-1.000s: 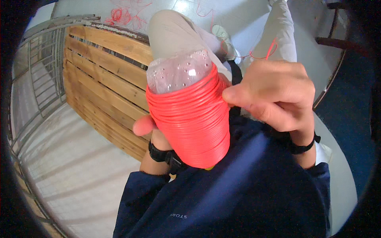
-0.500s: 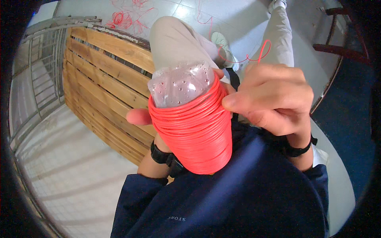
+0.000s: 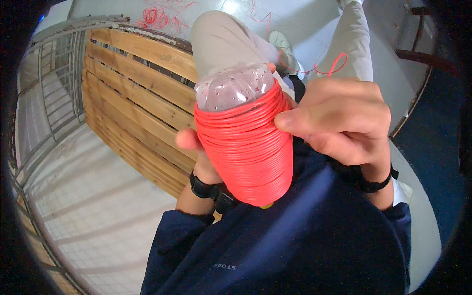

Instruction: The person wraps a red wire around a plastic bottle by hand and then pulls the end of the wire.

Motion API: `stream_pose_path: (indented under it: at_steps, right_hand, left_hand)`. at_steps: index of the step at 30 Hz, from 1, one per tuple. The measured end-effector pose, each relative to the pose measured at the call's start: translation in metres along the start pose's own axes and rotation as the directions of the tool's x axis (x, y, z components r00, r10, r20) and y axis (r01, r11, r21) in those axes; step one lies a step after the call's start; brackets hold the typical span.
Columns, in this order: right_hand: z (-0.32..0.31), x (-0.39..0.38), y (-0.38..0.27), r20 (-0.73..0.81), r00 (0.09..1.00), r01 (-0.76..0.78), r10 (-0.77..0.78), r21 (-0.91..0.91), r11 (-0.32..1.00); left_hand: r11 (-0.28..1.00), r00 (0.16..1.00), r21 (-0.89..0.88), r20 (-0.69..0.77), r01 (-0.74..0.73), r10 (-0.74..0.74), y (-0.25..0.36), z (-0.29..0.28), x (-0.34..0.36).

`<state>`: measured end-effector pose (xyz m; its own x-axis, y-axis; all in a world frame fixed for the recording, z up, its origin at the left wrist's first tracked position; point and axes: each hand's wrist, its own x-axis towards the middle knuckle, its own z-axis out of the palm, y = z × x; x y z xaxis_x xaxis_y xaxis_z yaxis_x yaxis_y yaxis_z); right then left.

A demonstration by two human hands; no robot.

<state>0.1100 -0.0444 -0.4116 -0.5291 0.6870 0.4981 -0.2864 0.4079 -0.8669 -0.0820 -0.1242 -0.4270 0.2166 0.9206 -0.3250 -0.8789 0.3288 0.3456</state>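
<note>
A clear plastic bottle (image 3: 231,91) is tilted in front of me, its dotted base end facing away. Close turns of red cord (image 3: 248,152) cover most of its length. At the end nearest my body a bit of yellow (image 3: 267,205) shows. My left hand (image 3: 204,164) is closed around the bottle from the left and underneath, thumb out at the side and most fingers hidden. On the right, my right hand (image 3: 346,118) pinches the cord against the upper turns. A loose stretch of cord (image 3: 339,61) loops out beyond its knuckles.
A slatted wooden bench (image 3: 132,93) stands to the left, beside a metal railing (image 3: 49,98). A tangle of red cord (image 3: 153,17) lies on the floor beyond it. Dark wooden furniture legs (image 3: 423,58) stand at the far right.
The bottle has moved slightly away from me and to the right with my left hand, and the yellow bit has come into sight. My right hand keeps its pinch. The whole view has shifted slightly.
</note>
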Motion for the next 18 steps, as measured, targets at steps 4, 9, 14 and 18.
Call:
stream_pose_path:
  at_steps: [4,9,14,18]
  right_hand:
    - [-0.001,-0.001,0.0,-0.003,1.0,0.006,-0.007,-0.03,1.0]
    - [-0.007,0.001,-0.001,0.006,1.0,-0.024,0.025,-0.038,0.999]
    - [-0.016,0.001,0.001,0.076,0.997,0.018,-0.006,-0.158,0.987]
    - [-0.018,0.002,0.001,0.137,0.989,0.085,-0.053,-0.236,0.968]
  left_hand:
    - [0.999,0.989,-0.024,0.147,-0.022,0.026,-0.004,-0.006,-0.001]
    - [0.997,0.997,0.023,-0.012,-0.076,0.077,-0.006,0.013,0.004]
    - [0.999,0.976,0.0,-0.212,-0.043,0.042,0.004,0.006,-0.004]
    - [0.999,0.996,-0.029,0.087,0.014,-0.011,0.003,0.0,0.007]
